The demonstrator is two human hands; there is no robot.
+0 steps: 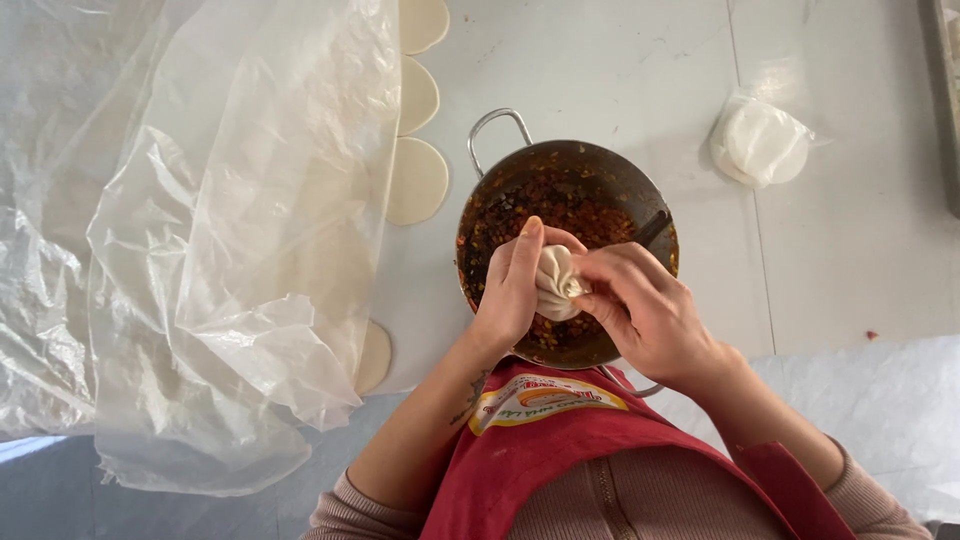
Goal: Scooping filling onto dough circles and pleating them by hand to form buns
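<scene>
Pale dough, gathered into a pleated dumpling, sits between the two hands directly above a metal pot near the near edge of the worktop. The left hand cups the dumpling from its side, fingers curled around it. The right hand pinches the folded top, thumb and fingertips pressed together on the pleats. The pot holds a dark, reddish-brown minced filling; a dark utensil handle rests inside it at the right rim, and a looped metal handle projects from the far-left side. Round flat dough wrappers lie in a row left of the pot, partly covered by a crumpled clear plastic sheet that spreads over the worktop's left part. A plastic-wrapped lump of dough lies well apart toward the far right. A red apron shows at the near edge.
</scene>
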